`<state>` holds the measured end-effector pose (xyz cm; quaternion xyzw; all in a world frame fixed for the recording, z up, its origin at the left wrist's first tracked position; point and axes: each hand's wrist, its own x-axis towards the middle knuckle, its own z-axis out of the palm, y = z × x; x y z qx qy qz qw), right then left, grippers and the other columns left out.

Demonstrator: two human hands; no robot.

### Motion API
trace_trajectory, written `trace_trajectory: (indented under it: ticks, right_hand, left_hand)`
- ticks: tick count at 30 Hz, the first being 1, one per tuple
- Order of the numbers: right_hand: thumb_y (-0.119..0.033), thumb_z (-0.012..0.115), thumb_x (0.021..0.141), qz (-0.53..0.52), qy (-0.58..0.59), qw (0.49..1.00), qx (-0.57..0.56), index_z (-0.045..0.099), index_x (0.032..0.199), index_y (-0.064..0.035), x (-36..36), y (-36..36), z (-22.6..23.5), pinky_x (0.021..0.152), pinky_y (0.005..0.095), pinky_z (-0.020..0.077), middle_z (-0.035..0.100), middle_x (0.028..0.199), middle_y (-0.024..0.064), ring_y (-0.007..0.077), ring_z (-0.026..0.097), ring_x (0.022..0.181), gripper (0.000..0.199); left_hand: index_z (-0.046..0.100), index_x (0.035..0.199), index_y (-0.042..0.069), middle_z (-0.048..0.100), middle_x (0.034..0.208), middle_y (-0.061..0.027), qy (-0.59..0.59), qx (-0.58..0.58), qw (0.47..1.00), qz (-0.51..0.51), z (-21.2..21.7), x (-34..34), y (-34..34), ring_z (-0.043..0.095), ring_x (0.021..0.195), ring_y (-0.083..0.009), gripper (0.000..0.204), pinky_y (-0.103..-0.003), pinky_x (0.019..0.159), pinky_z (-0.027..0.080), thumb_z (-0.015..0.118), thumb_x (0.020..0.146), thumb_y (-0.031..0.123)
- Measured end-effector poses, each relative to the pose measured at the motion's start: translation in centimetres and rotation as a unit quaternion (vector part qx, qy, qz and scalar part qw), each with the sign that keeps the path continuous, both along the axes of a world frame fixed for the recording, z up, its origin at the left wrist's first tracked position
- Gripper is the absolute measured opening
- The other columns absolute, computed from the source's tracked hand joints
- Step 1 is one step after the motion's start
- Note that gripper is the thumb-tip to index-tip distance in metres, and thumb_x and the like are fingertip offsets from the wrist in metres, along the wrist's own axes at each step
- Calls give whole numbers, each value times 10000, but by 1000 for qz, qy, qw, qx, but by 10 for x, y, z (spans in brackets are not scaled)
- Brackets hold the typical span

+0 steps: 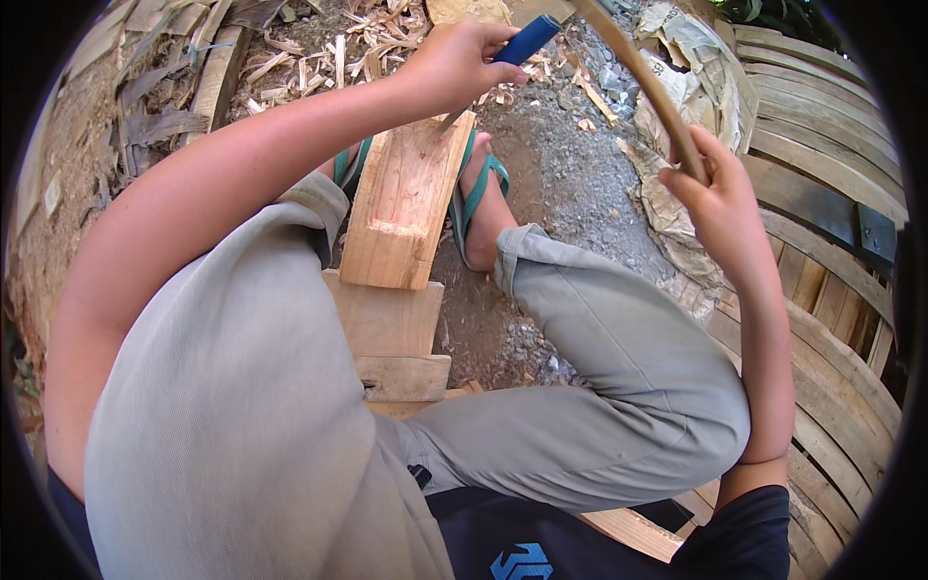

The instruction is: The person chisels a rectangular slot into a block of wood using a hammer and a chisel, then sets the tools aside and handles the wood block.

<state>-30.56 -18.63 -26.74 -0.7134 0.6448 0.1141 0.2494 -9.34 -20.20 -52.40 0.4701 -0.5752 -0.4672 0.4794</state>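
Note:
My left hand [462, 66] is closed around the blue handle of a chisel [531, 40]. Its thin metal blade slants down to the far end of a wooden block [389, 257], between my feet. A long, rough-bottomed recess is cut into the block's upper face, with a squared near end. My right hand [713, 191] grips a long wooden tool handle [646, 79], raised to the right of the block. The head of that tool lies outside the picture, so its kind does not show.
Flat boards [387, 314] lie under and nearer than the block. My feet in green sandals [480, 198] flank it. Wood shavings [372, 43] cover the ground at the far side. Crumpled paper sacking [677, 77] and a curved slatted wooden structure [822, 145] stand on the right.

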Motion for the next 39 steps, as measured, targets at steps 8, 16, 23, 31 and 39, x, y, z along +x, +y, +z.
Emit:
trace_trajectory:
  ticks: [8,16,23,31,39]
  right_hand:
    - [-104,604,945,56,6,998,-35,545,1039,-42,-6,0,-10,654,346,421,502,774,27,135,474,698,127]
    - [-183,644,976,-114,-126,972,-165,535,1088,-50,10,-12,12,424,249,328,482,700,-26,57,427,507,206]
    - [-118,629,955,42,21,998,-35,550,1063,-22,-12,5,-15,616,328,432,529,778,48,146,505,673,165]
    - [-139,651,952,-65,-57,994,-72,570,1052,-59,5,-4,3,538,269,363,497,730,-15,79,457,604,151]
    - [-120,661,947,-66,-70,994,-46,578,1044,-64,2,-3,8,549,262,351,480,740,-31,59,437,619,138]
  left_hand:
    - [705,1261,43,781,1036,-145,-15,-14,999,25,-2,1,1,751,961,-187,443,-327,863,561,811,880,243]
    - [711,1251,41,782,1019,-140,-33,-11,999,35,-5,3,2,751,908,-179,456,-325,830,563,815,879,284]
    - [706,1269,48,780,1043,-147,-37,11,999,21,-7,-1,2,760,944,-204,479,-334,841,569,821,868,283]
    - [624,1357,-4,750,1177,-139,-33,67,997,5,-6,11,15,727,1092,-207,516,-339,942,583,791,916,206]
    - [632,1360,4,748,1177,-144,5,21,1000,16,8,15,16,717,1118,-212,535,-344,961,580,807,903,220]
